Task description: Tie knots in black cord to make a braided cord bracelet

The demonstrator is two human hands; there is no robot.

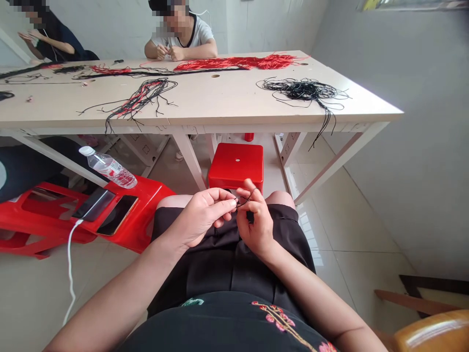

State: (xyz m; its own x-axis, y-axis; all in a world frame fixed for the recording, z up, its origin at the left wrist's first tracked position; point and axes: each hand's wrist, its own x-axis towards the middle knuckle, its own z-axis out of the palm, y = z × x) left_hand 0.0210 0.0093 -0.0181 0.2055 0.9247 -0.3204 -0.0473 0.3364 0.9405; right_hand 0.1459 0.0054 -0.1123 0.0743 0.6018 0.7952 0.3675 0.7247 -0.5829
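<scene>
The long cream worktop (216, 105) is standing ahead of the hands (229, 217), carrying a black cord tangle (304, 90) ahead and to their right, a red-and-black cord bundle (139, 100) ahead and to their left, and a long red cord mass (234, 62) farther ahead. A co-worker's hands (166, 52) are working beyond the worktop's far edge. A red plastic stool (235, 166) is standing just ahead of the hands. A second red plastic stool (135, 205) is standing to their left, carrying two phones (93, 204) and lying under a water bottle (110, 166), with a white cable (69, 278) trailing down from it. My black clothing (227, 264) is lying directly beneath the hands. My left hand (203, 220) and right hand (254, 220) are drawn narrowly together, both pinching a thin black cord (245, 201) at the fingertips (230, 200).
</scene>
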